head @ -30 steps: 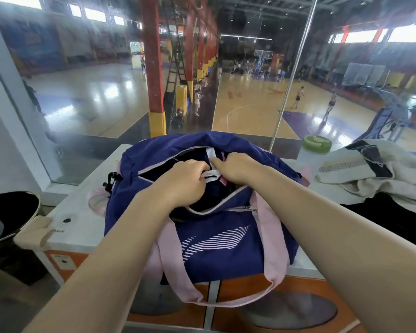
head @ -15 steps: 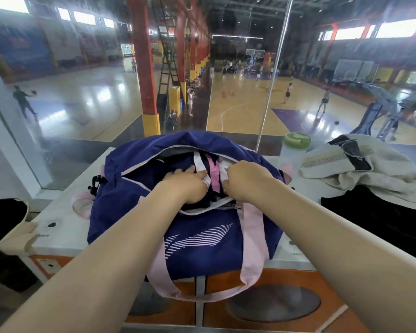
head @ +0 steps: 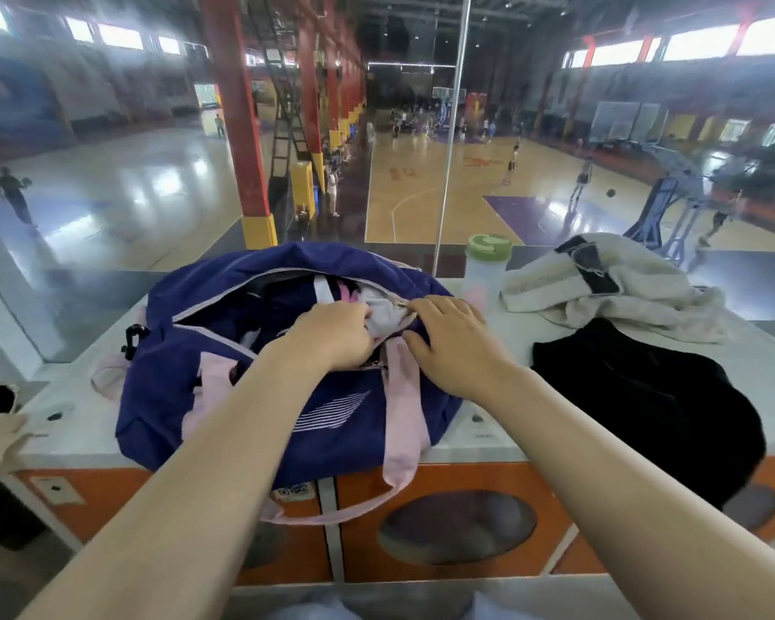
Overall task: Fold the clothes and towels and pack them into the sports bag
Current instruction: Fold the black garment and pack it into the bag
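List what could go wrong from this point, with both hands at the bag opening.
1. The left hand is pushing light fabric into the sports bag beside the zip edge that the right hand holds; cloth could catch in the zip.
2. The bag overhangs the counter's front edge, so pressing down may tip it off.
3. The bottle stands close behind the bag and could be knocked over.
4. The black garment hangs over the edge and may slide off.
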`<control>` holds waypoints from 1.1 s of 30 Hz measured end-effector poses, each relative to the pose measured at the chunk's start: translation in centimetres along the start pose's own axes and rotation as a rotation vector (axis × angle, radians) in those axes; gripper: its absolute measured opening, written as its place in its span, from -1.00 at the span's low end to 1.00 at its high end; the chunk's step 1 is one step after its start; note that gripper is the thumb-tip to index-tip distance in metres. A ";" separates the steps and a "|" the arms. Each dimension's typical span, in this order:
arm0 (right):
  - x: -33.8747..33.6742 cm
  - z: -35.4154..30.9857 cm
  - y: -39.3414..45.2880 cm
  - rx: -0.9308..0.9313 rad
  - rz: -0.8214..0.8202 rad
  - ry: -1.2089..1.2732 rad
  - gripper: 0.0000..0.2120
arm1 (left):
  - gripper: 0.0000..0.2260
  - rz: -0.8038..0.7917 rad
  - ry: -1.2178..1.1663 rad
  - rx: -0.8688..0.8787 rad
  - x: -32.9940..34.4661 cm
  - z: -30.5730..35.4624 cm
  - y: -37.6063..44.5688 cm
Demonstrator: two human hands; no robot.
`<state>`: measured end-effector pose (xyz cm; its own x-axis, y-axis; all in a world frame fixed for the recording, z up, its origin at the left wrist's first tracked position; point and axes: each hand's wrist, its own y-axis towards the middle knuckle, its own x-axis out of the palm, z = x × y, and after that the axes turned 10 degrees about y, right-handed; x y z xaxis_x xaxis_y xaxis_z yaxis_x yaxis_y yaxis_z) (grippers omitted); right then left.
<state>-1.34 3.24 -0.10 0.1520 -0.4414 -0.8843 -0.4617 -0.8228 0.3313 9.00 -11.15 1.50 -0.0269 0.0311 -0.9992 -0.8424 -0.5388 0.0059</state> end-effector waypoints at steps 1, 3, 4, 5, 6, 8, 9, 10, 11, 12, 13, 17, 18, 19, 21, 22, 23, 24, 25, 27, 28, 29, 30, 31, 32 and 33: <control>-0.5 0.8 -0.8 0.018 -0.001 0.004 -0.62 | -0.60 0.044 0.016 0.024 0.1 1.1 -0.1; -1.6 2.6 -2.5 0.066 -0.009 0.003 -0.61 | -0.59 0.120 -0.006 0.095 0.3 3.6 -0.1; -2.2 3.6 -3.4 0.093 -0.016 0.002 -0.58 | -0.61 0.138 -0.040 0.129 0.2 5.0 -0.2; -2.8 4.6 -4.4 0.122 -0.019 -0.004 -0.55 | -0.64 0.145 -0.066 0.160 0.3 6.5 -0.2; -3.3 5.7 -5.3 0.154 -0.021 -0.013 -0.53 | -0.66 0.143 -0.078 0.185 0.5 8.1 -0.2; -4.3 7.9 -7.3 0.208 -0.015 -0.027 -0.55 | -0.59 0.110 -0.099 0.239 1.0 11.2 -0.3; -4.8 9.1 -8.3 0.229 -0.009 -0.031 -0.56 | -0.54 0.071 -0.116 0.268 1.3 12.8 -0.3; -5.2 10.1 -9.3 0.249 -0.004 -0.034 -0.56 | -0.50 0.021 -0.146 0.295 1.6 14.3 -0.5; -5.7 11.2 -10.3 0.270 0.001 -0.036 -0.56 | -0.49 -0.028 -0.186 0.327 2.0 15.6 -0.5; -6.1 12.2 -11.4 0.292 0.008 -0.034 -0.55 | -0.48 -0.074 -0.221 0.361 2.4 17.0 -0.5; -6.5 13.0 -12.3 0.310 0.017 -0.028 -0.55 | -0.48 -0.110 -0.247 0.388 2.8 18.0 -0.5; -7.3 16.4 -16.0 0.403 0.042 -0.021 -0.57 | -0.51 -0.121 -0.333 0.465 5.4 21.7 -0.9; -7.3 17.2 -16.8 0.433 0.031 -0.011 -0.57 | -0.53 -0.106 -0.346 0.474 6.2 22.2 -0.9; -7.2 17.9 -17.5 0.467 0.020 0.008 -0.56 | -0.54 -0.076 -0.335 0.485 7.1 22.6 -0.8; -6.8 19.0 -18.6 0.510 0.017 0.047 -0.54 | -0.54 -0.008 -0.216 0.508 8.5 23.1 -0.6; -6.6 19.4 -18.9 0.507 0.036 0.057 -0.55 | -0.52 0.006 -0.148 0.511 8.9 23.2 -0.7; -6.4 19.7 -19.1 0.498 0.069 0.071 -0.58 | -0.50 0.004 -0.090 0.514 9.2 23.3 -0.7; -6.3 19.8 -19.2 0.489 0.112 0.092 -0.63 | -0.46 -0.008 -0.038 0.526 9.5 23.2 -0.7; -6.2 20.0 -19.2 0.485 0.153 0.118 -0.68 | -0.40 -0.024 0.013 0.549 9.6 23.1 -0.8; -6.1 20.1 -19.0 0.502 0.219 0.153 -0.77 | -0.28 -0.072 0.085 0.602 9.4 22.7 -0.9; -6.2 20.2 -18.9 0.530 0.247 0.177 -0.78 | -0.23 -0.094 0.093 0.620 9.3 22.3 -0.9; -6.4 20.3 -18.7 0.567 0.280 0.223 -0.79 | -0.20 -0.107 0.089 0.629 9.2 22.0 -0.7; -6.9 20.4 -18.4 0.611 0.317 0.292 -0.79 | -0.19 -0.112 0.076 0.633 9.1 21.7 -0.6; -7.4 20.6 -18.1 0.657 0.356 0.367 -0.78 | -0.19 -0.109 0.059 0.632 9.1 21.5 -0.5; -8.0 20.8 -17.6 0.698 0.388 0.428 -0.76 | -0.20 -0.103 0.039 0.627 9.1 21.4 -0.5; -8.6 21.1 -17.2 0.728 0.411 0.464 -0.74 | -0.22 -0.097 0.018 0.617 9.1 21.3 -0.5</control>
<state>-13.17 28.81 -5.12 0.1161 -0.8730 -0.4737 -0.9626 -0.2164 0.1629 -2.31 7.36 -6.73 0.0704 0.0384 -0.9968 -0.9963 0.0519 -0.0683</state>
